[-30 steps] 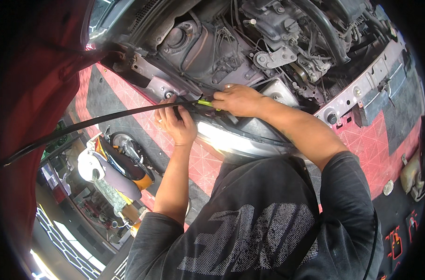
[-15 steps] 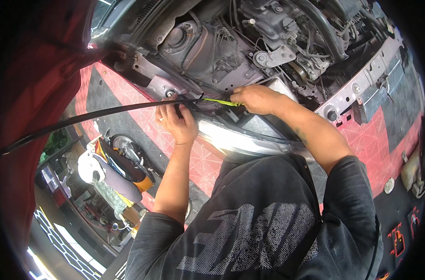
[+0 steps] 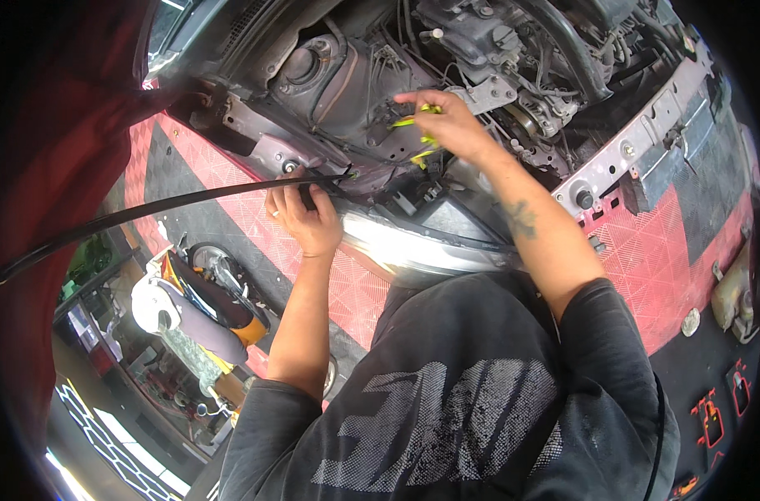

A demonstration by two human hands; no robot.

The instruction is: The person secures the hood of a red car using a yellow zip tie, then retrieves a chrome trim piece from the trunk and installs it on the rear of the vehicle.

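My left hand (image 3: 309,219) is closed around the end part of a long black trim strip (image 3: 171,199), which runs off to the left in a gentle curve. The strip's free end points right, over the fender edge beside the headlight (image 3: 388,242), with a speck of green on its tip. Above the engine bay my right hand (image 3: 448,127) grips a crumpled yellow-green ribbon, probably tape backing (image 3: 422,157). Its index finger sticks out to the left while the other fingers are curled. The ribbon is apart from the strip.
An open engine bay (image 3: 497,75) lies ahead, with a bare front crossmember (image 3: 639,150) at right. The raised red hood (image 3: 79,108) stands at left. Behind my left arm are a motorcycle (image 3: 221,292) and a white helmet (image 3: 154,305) on red and grey floor tiles (image 3: 355,292).
My right hand has moved up and away from the strip's end, taking the yellow-green ribbon with it; the ribbon is now bunched up. My left hand stays on the strip.
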